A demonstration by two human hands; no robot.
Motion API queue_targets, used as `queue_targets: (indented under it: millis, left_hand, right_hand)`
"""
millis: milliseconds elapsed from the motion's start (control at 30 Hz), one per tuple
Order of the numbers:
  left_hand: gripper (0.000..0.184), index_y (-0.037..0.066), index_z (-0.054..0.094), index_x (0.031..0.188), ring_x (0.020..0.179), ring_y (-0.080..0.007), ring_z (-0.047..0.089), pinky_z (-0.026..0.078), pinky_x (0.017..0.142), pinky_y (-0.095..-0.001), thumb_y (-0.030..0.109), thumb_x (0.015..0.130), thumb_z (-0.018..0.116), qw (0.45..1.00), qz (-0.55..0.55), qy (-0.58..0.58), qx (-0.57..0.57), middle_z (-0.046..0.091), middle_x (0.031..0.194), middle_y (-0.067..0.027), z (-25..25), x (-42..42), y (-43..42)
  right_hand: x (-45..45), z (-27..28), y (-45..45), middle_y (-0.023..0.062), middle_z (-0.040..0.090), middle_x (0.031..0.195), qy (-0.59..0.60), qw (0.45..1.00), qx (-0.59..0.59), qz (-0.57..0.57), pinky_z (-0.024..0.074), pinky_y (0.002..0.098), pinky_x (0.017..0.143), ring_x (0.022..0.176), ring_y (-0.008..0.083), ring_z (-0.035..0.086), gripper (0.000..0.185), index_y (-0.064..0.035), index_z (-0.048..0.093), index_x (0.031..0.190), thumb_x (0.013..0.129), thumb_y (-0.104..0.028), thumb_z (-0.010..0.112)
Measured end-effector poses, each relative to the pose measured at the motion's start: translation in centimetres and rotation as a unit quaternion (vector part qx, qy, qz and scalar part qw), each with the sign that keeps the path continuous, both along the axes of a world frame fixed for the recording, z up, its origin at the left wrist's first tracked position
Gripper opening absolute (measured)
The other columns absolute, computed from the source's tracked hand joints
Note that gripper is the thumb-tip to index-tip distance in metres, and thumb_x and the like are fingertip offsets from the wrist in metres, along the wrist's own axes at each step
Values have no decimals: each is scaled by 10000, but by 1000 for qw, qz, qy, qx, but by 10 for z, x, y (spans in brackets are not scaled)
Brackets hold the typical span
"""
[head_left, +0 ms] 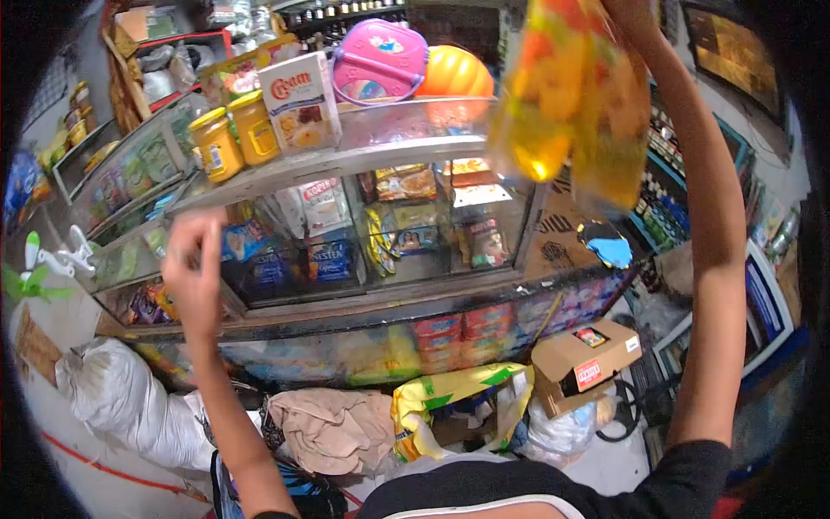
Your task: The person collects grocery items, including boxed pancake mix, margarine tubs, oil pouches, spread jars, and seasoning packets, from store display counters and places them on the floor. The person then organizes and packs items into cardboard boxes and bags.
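High at the right, my right hand (635, 22) is wrapped round the top of clear plastic bags (575, 104) with yellow and orange contents. The bags hang blurred in front of the glass display case (372, 160). My left hand (194, 259) is raised at the left before the case, its fingers curled and blurred; what it holds, if anything, cannot be made out. Two yellow jars (216, 147) and a white Cream box (298, 102) stand on the case top. Packets, among them a blue one (330, 259), show behind the glass.
A pink plastic case (380, 62) and an orange ribbed item (458, 72) lie on the case top. Below the counter are a cardboard box (588, 359), a yellow bag (458, 385), a beige cloth (333, 424) and white sacks (121, 398). Bottles line shelves at the right.
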State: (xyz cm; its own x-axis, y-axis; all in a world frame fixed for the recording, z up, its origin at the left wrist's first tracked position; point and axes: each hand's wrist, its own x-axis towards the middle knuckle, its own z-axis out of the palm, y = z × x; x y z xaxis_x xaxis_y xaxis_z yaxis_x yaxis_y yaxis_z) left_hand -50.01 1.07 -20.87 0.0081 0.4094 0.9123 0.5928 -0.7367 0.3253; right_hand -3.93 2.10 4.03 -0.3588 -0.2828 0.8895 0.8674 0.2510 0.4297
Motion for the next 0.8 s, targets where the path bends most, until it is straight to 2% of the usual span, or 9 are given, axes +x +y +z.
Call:
queue_targets:
  millis: [67, 100, 133, 200, 300, 400, 500, 600, 800]
  left_hand:
    - [139, -11, 626, 958, 901, -178, 579, 428, 850, -288, 91, 870, 591, 994, -14, 58, 95, 622, 953, -89, 59, 10, 20]
    - [188, 11, 624, 1009, 934, -191, 579, 427, 870, -302, 133, 869, 596, 987, 0, 113, 111, 618, 981, -96, 86, 18, 29]
    - [240, 33, 622, 1060, 967, -204, 580, 426, 889, -315, 175, 868, 602, 978, 12, 169, 124, 614, 1010, -103, 109, 26, 40]
    - [413, 83, 581, 1179, 1093, -249, 553, 417, 932, -342, 289, 827, 644, 952, 58, 274, 125, 589, 1135, -127, 141, 36, 79]
    - [545, 73, 516, 1269, 1132, -211, 528, 406, 972, -348, 300, 804, 687, 930, 49, 364, -22, 567, 1228, -102, 160, 48, 121]
    - [591, 52, 533, 1232, 984, -225, 601, 461, 877, -337, 300, 736, 737, 930, -51, 357, -77, 630, 1049, -137, 160, 55, 149]
    - [571, 4, 559, 1158, 874, -195, 623, 492, 806, -328, 286, 708, 768, 926, -78, 354, -102, 649, 960, -122, 166, 60, 153]
    - [508, -20, 598, 1035, 809, -173, 629, 502, 742, -314, 294, 683, 787, 907, -77, 346, -228, 657, 906, -111, 175, 66, 148]
    - [451, -21, 638, 925, 749, -145, 627, 506, 681, -289, 274, 629, 806, 903, -69, 383, -180, 659, 827, -75, 184, 66, 157]
  right_hand:
    - [-12, -42, -23, 214, 485, 538, 104, 993, -58, 18, 356, 452, 527, 487, 347, 508, 473, 45, 551, 704, 957, -324, 396]
    - [0, -50, -30, 210, 462, 519, 89, 995, -43, -18, 348, 444, 522, 476, 342, 495, 457, 41, 536, 683, 945, -313, 413]
    - [29, -53, -27, 176, 477, 503, 3, 998, -31, -58, 353, 416, 514, 462, 304, 498, 371, 13, 545, 652, 906, -251, 489]
    - [39, -83, -46, 92, 400, 490, 24, 993, -94, -68, 360, 335, 465, 446, 161, 449, 455, 10, 633, 818, 990, -337, 393]
    - [36, -117, -73, 46, 326, 485, 53, 990, -128, 7, 266, 307, 442, 429, 105, 297, 541, 30, 534, 639, 984, -369, 416]
    - [48, -139, -104, 38, 437, 531, 103, 972, -209, -18, 347, 303, 455, 470, 93, 407, 417, -22, 466, 603, 939, -260, 533]
    - [33, -155, -117, -14, 274, 469, 144, 973, -163, 81, 204, 284, 399, 434, 52, 242, 559, -41, 357, 518, 979, -338, 465]
    - [41, -164, -131, -35, 357, 492, 154, 966, -193, 81, 222, 250, 408, 436, 39, 284, 528, -75, 381, 526, 979, -333, 466]
    - [43, -176, -145, -20, 389, 506, 151, 969, -177, 84, 230, 247, 412, 443, 43, 311, 510, -76, 369, 537, 983, -305, 462]
